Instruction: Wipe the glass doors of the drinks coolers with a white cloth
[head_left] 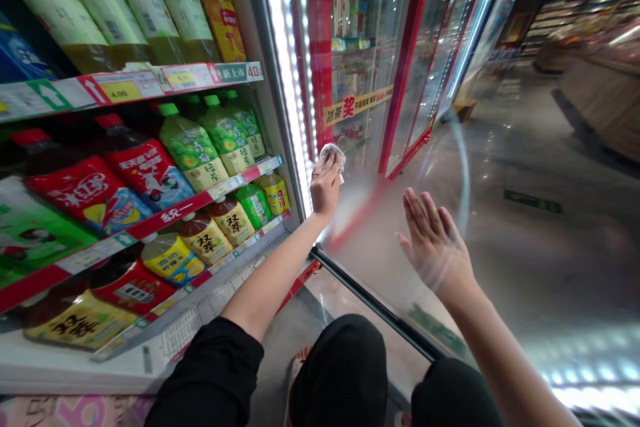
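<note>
My left hand (pixel 325 188) has its fingers over a crumpled white cloth (pixel 334 152). It holds the cloth against the glass, close to the bright light strip (pixel 299 80) at the cooler's edge. My right hand (pixel 436 240) is open, with fingers stretched out and nothing in it. It is at the glass door (pixel 370 280), whose dark bottom edge runs below the hand. Whether the right palm touches the glass, I cannot tell.
On my left, cooler shelves (pixel 200 210) hold rows of drink bottles (pixel 193 147) above price labels. More red-framed glass doors (pixel 407 60) stand ahead. My bent knees (pixel 340 367) are close below my hands. Shiny floor (pixel 510 147) and display counters (pixel 600 90) appear to the right.
</note>
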`<state>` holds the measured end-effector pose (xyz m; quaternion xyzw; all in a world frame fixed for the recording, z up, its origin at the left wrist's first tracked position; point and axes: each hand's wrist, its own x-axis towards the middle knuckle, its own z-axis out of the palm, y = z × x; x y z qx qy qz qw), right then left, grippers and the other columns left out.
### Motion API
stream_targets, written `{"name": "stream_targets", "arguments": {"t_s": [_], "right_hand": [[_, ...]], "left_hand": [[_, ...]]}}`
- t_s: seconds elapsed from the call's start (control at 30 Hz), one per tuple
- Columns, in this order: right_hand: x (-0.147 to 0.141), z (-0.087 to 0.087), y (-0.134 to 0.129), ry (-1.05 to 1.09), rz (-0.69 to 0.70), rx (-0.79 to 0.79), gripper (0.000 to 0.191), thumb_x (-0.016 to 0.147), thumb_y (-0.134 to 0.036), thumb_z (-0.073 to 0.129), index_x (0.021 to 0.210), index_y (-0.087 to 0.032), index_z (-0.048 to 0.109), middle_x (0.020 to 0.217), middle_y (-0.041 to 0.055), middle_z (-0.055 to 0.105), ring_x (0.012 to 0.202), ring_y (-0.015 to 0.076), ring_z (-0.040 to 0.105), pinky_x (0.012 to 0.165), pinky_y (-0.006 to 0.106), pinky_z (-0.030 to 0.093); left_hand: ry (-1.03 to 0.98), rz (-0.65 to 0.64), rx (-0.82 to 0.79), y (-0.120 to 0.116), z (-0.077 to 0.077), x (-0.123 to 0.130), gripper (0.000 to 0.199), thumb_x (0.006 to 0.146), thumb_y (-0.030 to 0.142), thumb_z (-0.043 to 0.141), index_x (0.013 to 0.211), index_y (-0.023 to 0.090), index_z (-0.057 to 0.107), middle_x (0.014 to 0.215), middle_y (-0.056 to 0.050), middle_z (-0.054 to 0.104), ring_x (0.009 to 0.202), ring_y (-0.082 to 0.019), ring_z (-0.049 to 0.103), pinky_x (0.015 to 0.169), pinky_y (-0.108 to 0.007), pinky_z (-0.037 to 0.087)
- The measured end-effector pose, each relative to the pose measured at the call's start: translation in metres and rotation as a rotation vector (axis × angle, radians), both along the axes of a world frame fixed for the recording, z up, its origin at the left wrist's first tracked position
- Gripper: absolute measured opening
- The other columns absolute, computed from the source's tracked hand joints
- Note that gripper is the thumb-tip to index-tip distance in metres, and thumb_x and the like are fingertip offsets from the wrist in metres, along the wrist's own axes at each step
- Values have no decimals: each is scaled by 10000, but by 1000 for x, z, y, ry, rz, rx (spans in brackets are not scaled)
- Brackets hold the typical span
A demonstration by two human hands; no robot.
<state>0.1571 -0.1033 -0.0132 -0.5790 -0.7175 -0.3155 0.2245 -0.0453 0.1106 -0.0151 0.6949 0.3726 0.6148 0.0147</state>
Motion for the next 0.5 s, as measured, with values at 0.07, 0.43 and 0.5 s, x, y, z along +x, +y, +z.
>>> {"name": "stream_targets", "arguments": {"t_s": [0.07, 0.43, 0.5], "right_hand": [[7, -4, 4, -21, -1, 5, 913, 1026, -233, 554, 1776, -182, 36, 1800, 54, 333, 1649, 225, 350, 1350, 374, 230], [1, -7, 5, 42, 20, -6, 950, 1005, -215, 539, 1774, -190, -19, 1813, 37, 294, 1661, 225, 328, 1361, 376, 237], [5, -3, 5, 32, 33, -12, 962, 1008, -211, 547, 1771, -187, -39, 1810, 46, 301, 1656, 234, 340, 1351, 386, 267]], "left_hand": [[-52, -37, 61, -1, 8, 12, 530, 1000, 3, 557, 1417, 278, 734, 1500, -22, 717, 1535, -199, 552, 1339, -438, 419], [-111, -50, 84, -40, -12, 41, 566, 997, -11, 551, 1464, 277, 693, 1523, -50, 698, 1531, -202, 558, 1295, -475, 486], [-52, -63, 153, -47, -6, 44, 559, 1008, 3, 551, 1465, 294, 691, 1498, -39, 716, 1518, -197, 571, 1281, -475, 508]]}}
